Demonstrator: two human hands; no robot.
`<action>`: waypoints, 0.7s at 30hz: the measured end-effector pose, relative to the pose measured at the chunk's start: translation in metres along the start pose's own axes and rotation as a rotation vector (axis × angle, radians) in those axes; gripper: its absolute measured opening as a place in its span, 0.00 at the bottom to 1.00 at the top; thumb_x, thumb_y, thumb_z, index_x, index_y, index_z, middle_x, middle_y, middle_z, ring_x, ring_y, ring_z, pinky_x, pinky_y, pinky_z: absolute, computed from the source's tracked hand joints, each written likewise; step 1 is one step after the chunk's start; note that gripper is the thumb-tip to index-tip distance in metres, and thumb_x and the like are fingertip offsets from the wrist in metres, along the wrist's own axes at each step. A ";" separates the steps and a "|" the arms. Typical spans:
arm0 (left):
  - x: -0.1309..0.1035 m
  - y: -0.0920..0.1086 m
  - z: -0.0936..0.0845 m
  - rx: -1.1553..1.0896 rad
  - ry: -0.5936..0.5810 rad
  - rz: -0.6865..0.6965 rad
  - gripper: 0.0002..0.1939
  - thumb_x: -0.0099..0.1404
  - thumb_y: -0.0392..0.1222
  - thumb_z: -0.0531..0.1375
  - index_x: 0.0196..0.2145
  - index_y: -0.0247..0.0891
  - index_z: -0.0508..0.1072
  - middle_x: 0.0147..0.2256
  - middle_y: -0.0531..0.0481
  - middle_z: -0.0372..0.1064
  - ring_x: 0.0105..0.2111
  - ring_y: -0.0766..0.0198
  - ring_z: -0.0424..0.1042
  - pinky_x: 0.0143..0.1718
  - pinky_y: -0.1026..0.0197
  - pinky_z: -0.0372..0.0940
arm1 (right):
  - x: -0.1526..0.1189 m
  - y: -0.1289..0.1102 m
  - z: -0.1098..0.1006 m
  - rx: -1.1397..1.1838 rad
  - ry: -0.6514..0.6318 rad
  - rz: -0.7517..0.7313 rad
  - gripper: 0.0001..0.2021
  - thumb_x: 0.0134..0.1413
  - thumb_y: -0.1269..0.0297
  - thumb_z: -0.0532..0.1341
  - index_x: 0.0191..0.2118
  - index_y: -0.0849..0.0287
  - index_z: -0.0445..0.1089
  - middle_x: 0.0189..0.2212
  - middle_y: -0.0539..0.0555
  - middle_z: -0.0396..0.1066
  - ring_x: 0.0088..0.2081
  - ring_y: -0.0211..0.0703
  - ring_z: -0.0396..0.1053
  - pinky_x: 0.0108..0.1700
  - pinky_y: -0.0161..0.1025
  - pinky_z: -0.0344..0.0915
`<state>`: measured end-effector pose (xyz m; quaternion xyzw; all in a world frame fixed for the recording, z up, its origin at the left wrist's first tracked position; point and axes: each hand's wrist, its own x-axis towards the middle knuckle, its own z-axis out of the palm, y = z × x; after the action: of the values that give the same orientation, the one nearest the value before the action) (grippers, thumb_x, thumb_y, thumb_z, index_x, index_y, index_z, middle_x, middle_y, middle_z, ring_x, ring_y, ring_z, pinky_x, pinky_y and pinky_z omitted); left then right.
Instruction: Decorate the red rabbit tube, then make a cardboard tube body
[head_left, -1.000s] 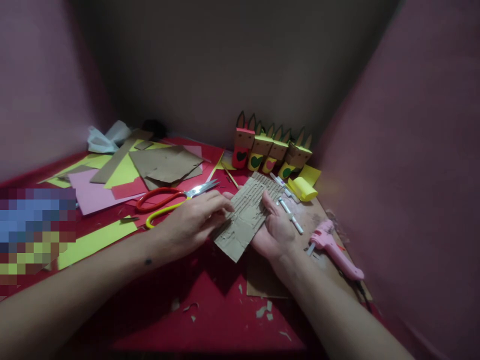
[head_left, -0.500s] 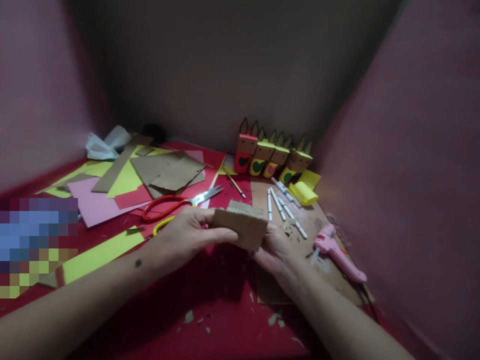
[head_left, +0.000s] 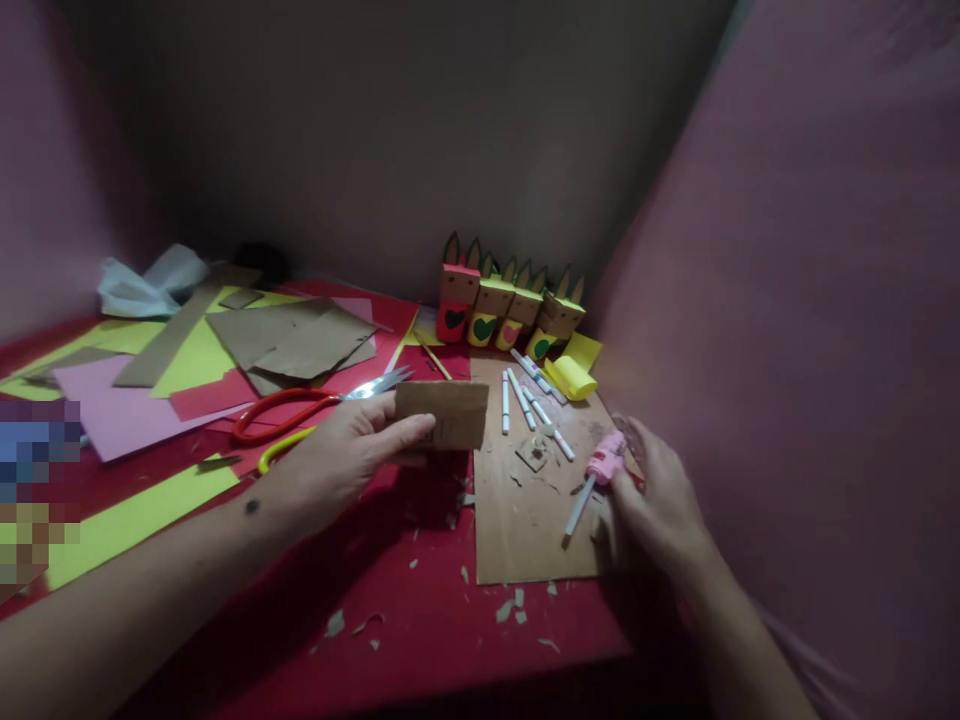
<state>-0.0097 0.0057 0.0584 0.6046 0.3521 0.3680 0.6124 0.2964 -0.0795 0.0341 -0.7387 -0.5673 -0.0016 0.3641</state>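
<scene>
Between the thumb and fingers of my left hand (head_left: 352, 440) is a small flat piece of brown cardboard (head_left: 454, 412), held above the red surface. My right hand (head_left: 660, 500) is closed around the handle of a pink glue gun (head_left: 606, 458), and a pale glue stick (head_left: 577, 512) juts from its back end. My palm and fingers hide most of the handle. Under the gun lies a cardboard sheet (head_left: 517, 545) strewn with scraps. Just beyond my left hand rest scissors (head_left: 277, 408) with red and yellow handles, blades pointing away to the right.
Several animal-like paper figures (head_left: 459, 300) with pointed ears and hearts stand at the back. White markers (head_left: 505, 402), a yellow paper roll (head_left: 571, 378) and a pencil (head_left: 433, 356) lie nearer. Coloured paper (head_left: 97, 400) and cardboard pieces (head_left: 300, 340) spread leftward. A pink wall (head_left: 825, 350) rises at right.
My right hand has let go of the cardboard piece and moved right to grasp the glue gun. My left hand keeps the cardboard. The view has shifted to the right.
</scene>
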 end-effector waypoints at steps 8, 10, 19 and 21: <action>0.016 0.002 0.001 0.115 0.071 0.123 0.18 0.60 0.48 0.63 0.47 0.43 0.77 0.40 0.47 0.78 0.43 0.54 0.74 0.44 0.57 0.69 | -0.006 0.034 0.007 -0.528 -0.169 -0.004 0.28 0.52 0.69 0.52 0.60 0.68 0.57 0.41 0.65 0.70 0.44 0.58 0.67 0.42 0.50 0.66; 0.017 -0.002 0.001 0.066 0.072 0.101 0.19 0.60 0.48 0.63 0.47 0.41 0.76 0.40 0.46 0.78 0.42 0.54 0.75 0.42 0.57 0.69 | -0.008 0.036 0.007 -0.503 -0.067 -0.042 0.27 0.53 0.67 0.52 0.58 0.70 0.59 0.39 0.65 0.70 0.43 0.59 0.67 0.41 0.50 0.67; 0.014 -0.002 0.008 -0.060 0.171 0.044 0.20 0.56 0.47 0.64 0.44 0.34 0.76 0.39 0.43 0.78 0.29 0.61 0.74 0.30 0.60 0.71 | -0.008 -0.024 -0.019 0.651 -0.076 0.126 0.15 0.52 0.56 0.61 0.42 0.60 0.74 0.37 0.60 0.76 0.28 0.46 0.72 0.25 0.39 0.67; 0.012 0.001 0.009 -0.055 0.208 0.046 0.17 0.57 0.46 0.63 0.42 0.34 0.76 0.38 0.44 0.78 0.30 0.61 0.75 0.32 0.60 0.71 | -0.002 -0.050 -0.016 0.788 -0.166 0.053 0.15 0.54 0.56 0.60 0.43 0.58 0.74 0.35 0.58 0.76 0.29 0.47 0.73 0.22 0.38 0.66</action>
<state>0.0044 0.0119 0.0594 0.5540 0.3894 0.4522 0.5804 0.2602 -0.0848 0.0718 -0.5546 -0.5326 0.2850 0.5723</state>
